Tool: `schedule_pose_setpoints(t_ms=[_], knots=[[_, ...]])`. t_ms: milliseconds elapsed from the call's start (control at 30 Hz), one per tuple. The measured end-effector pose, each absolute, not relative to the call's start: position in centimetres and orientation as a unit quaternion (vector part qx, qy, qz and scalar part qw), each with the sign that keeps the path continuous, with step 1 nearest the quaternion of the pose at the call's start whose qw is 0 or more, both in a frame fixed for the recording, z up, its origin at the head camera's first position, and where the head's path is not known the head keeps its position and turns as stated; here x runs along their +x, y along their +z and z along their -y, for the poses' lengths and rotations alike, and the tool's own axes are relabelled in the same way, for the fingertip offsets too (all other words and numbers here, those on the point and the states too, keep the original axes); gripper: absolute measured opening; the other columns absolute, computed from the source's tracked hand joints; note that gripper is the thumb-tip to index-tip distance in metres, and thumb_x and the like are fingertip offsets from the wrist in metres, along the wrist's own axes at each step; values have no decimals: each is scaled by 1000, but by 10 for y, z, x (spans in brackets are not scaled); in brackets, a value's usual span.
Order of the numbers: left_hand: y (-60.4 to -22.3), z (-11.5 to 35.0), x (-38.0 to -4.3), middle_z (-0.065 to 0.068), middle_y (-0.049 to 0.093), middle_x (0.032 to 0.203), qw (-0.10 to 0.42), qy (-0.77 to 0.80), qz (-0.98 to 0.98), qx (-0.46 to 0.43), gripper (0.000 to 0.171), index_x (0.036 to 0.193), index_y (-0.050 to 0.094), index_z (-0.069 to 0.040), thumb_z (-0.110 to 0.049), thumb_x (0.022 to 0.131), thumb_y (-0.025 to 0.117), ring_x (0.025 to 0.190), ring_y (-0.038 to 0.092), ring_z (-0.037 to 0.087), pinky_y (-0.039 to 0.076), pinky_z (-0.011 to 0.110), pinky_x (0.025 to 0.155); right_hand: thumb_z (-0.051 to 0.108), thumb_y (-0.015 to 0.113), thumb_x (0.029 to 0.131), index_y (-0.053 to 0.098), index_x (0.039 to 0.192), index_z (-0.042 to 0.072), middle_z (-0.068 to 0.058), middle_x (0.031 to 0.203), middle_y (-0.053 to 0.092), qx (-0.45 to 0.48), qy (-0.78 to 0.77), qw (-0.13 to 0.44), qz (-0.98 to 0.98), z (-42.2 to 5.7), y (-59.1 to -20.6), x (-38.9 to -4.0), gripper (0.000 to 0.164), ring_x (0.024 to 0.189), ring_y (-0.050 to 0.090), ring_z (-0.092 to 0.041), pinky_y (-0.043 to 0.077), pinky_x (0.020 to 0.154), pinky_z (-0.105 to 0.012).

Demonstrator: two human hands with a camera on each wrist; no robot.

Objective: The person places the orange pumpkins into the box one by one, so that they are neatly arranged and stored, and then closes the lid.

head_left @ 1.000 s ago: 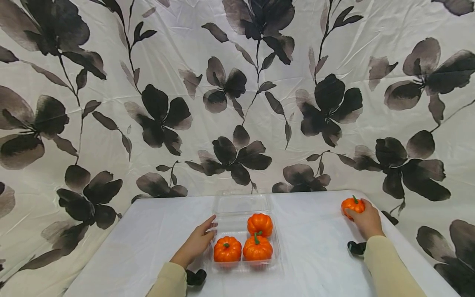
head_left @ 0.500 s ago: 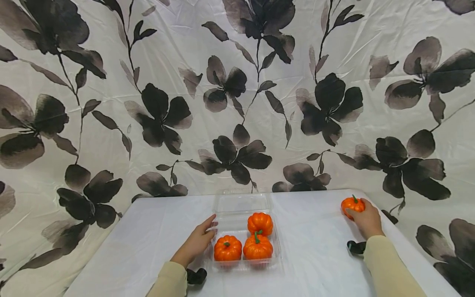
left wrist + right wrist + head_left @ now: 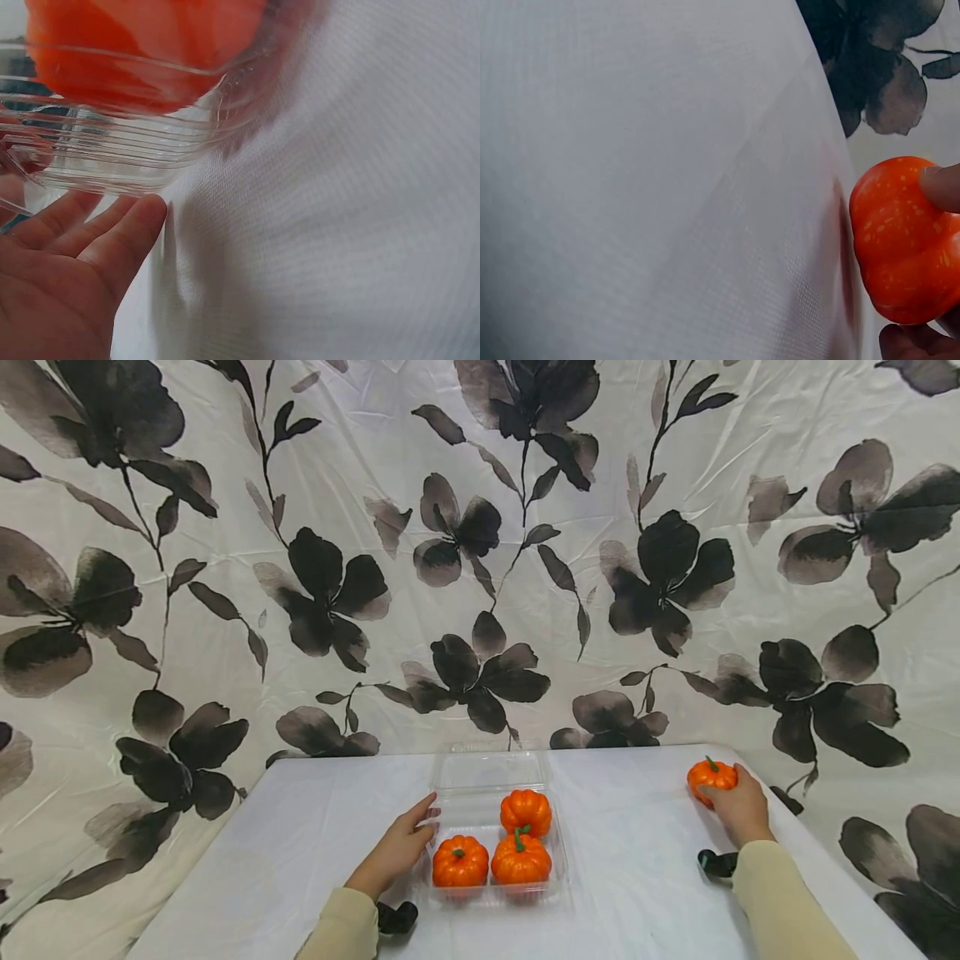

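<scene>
My right hand [image 3: 738, 806] grips a small orange pumpkin [image 3: 708, 777] with a green stem, at the right side of the table. In the right wrist view, the thumb lies on one side of the pumpkin [image 3: 904, 240] and fingers on the other, close over the cloth. My left hand [image 3: 399, 850] rests with extended fingers along the left side of a clear plastic clamshell box [image 3: 465, 814]. Its fingertips [image 3: 154, 210] meet the ribbed wall in the left wrist view. Inside the box are three more pumpkins: front left [image 3: 460, 862], front right [image 3: 521, 860] and back right [image 3: 526, 812].
The box's clear lid [image 3: 489, 772] lies opened back toward the far edge. White cloth covers the table [image 3: 622, 843]. Behind it hangs a floral curtain [image 3: 525, 568]. Black wrist devices show under the left sleeve [image 3: 345, 922] and the right sleeve [image 3: 783, 893].
My right hand has shifted very slightly left with the pumpkin in its grip. The left hand, the box and the pumpkins in it keep their places.
</scene>
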State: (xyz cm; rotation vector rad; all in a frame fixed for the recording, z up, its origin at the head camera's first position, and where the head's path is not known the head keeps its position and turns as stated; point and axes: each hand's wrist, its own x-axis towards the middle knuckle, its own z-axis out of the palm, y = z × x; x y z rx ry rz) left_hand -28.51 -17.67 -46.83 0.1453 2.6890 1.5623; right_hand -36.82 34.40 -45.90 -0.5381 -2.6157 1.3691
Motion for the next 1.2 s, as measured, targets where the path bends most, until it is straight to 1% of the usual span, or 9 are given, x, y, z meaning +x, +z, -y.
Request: schedule_pose_setpoints(t_ms=[167,433,700,867,933,1200], knots=[[-470,177,-286,22,51,141,13,502,-864,49,59,152,30,-9,-14,97,50,122,55,43,47,56,99,24,58,93,4,153,-3,-33,155,14,-176,459,77,868,-342,-459,-367,85,140,21,-52,20,115,-61],[-469,177,-285,20,50,142,15,499,-865,42,59,152,30,-11,-15,97,50,123,54,43,47,56,99,21,58,92,6,154,-2,-32,156,15,-164,462,91,867,-332,-457,-368,84,139,23,-51,23,114,-62],[-470,178,-286,20,51,142,15,500,-865,42,59,152,31,-12,-16,97,50,123,54,42,46,56,100,19,59,91,16,154,2,-33,151,23,-122,457,98,876,-321,-452,-363,79,133,29,-51,27,112,-64],[-470,177,-285,20,51,142,16,498,-866,40,59,152,30,-11,-15,97,50,123,54,42,47,56,99,18,60,90,22,152,2,-31,151,28,-99,462,98,876,-313,-452,-358,75,132,32,-49,28,111,-63],[-469,177,-285,21,51,142,15,499,-865,41,59,152,31,-11,-15,97,50,123,55,42,47,56,99,18,61,89,23,152,3,-29,152,28,-94,464,96,875,-310,-453,-357,75,133,31,-48,28,111,-63],[-467,177,-283,22,50,142,14,500,-865,43,58,152,31,-10,-14,97,49,123,54,43,46,56,100,26,66,90,21,155,12,-25,157,19,-78,475,73,873,-300,-452,-352,80,139,24,-47,24,113,-64]])
